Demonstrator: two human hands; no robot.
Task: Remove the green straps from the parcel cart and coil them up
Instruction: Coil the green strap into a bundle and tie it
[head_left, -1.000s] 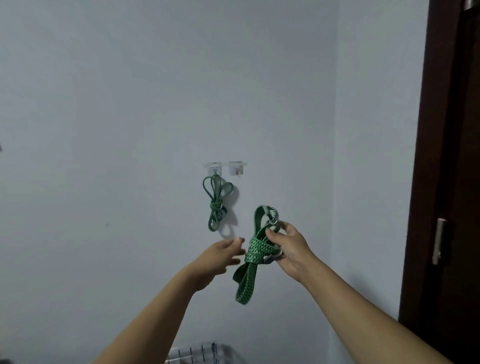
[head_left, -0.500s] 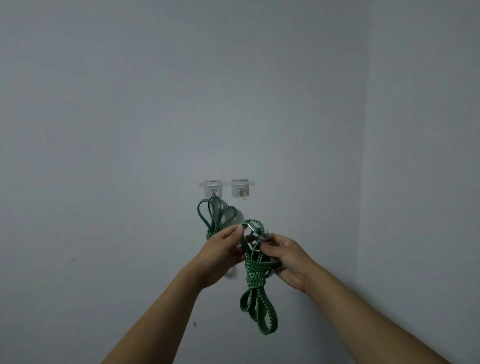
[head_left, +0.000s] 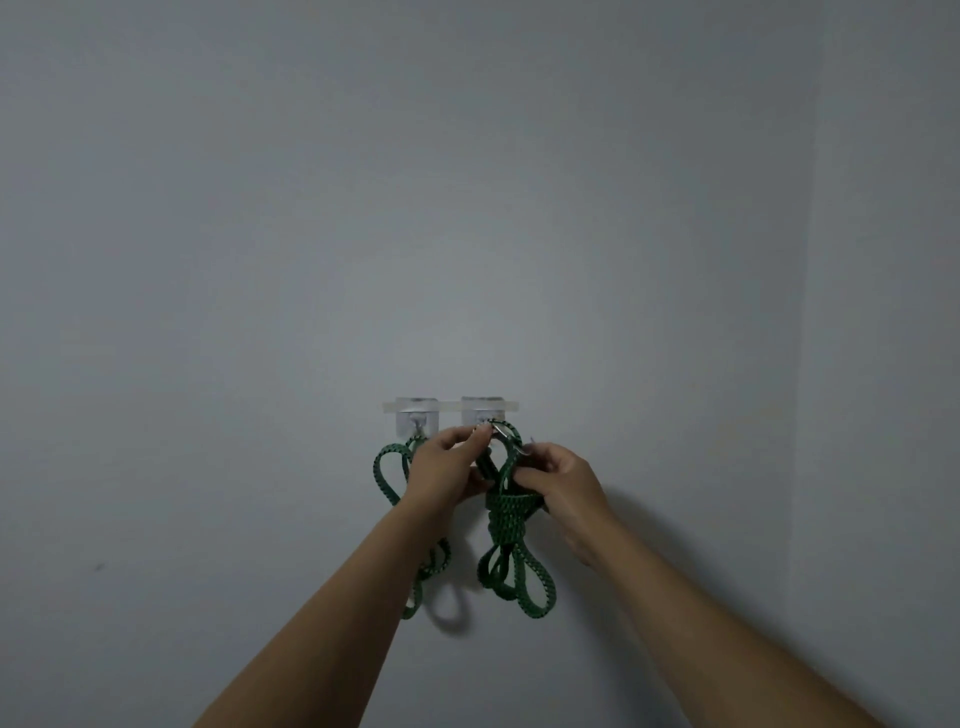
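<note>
Dim and grey, darker toward the corners; soft shadows thrown right and downward on the wall (head_left: 675, 312); slightly grainy.

Two bare forearms (head_left: 332, 597), bare wrists (head_left: 592, 530), bare left grip (head_left: 447, 470), bare right grip (head_left: 566, 486), arms uncovered to the frame edge.

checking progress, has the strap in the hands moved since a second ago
Yes. The held strap rose up to the right wall hook; earlier it hung below and right of it.

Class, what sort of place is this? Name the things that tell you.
Probably an indoor storage corner: a bare painted wall, two clear stick-on hooks, and a coiled green strap hanging from the left one.
</note>
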